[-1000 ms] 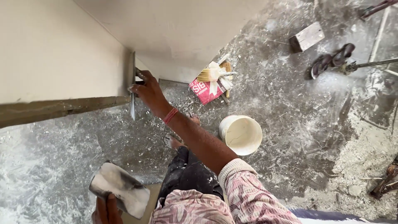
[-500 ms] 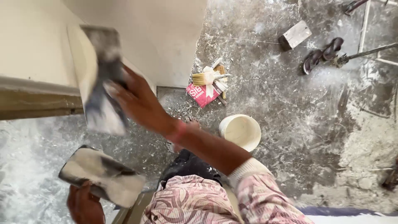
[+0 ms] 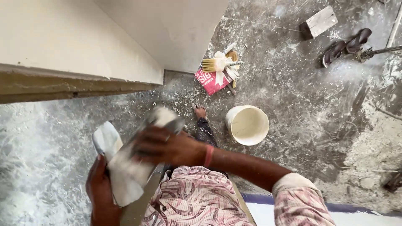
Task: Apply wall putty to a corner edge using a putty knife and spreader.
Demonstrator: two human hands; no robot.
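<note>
The right hand (image 3: 165, 146) grips a putty blade (image 3: 161, 121), its long axis slanting up-right from the fingers. The left hand (image 3: 100, 188) clasps a putty-coated board (image 3: 121, 167) beneath. Past the fingertips lie the dusty grey floor (image 3: 293, 92), a white bucket (image 3: 248, 124) and the cream wall (image 3: 83, 42).

Wall (image 3: 83, 46) blocks left; bucket (image 3: 248, 124) right; floor (image 3: 301, 96) between open.

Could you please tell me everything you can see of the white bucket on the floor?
The bucket is round, white or cream, and looks like plastic. It stands upright and open, its inside coated pale; whether it holds anything I cannot tell. It sits on the dusty grey floor, right of the person's foot and below the brush. Nothing touches it; no handle shows.
</note>
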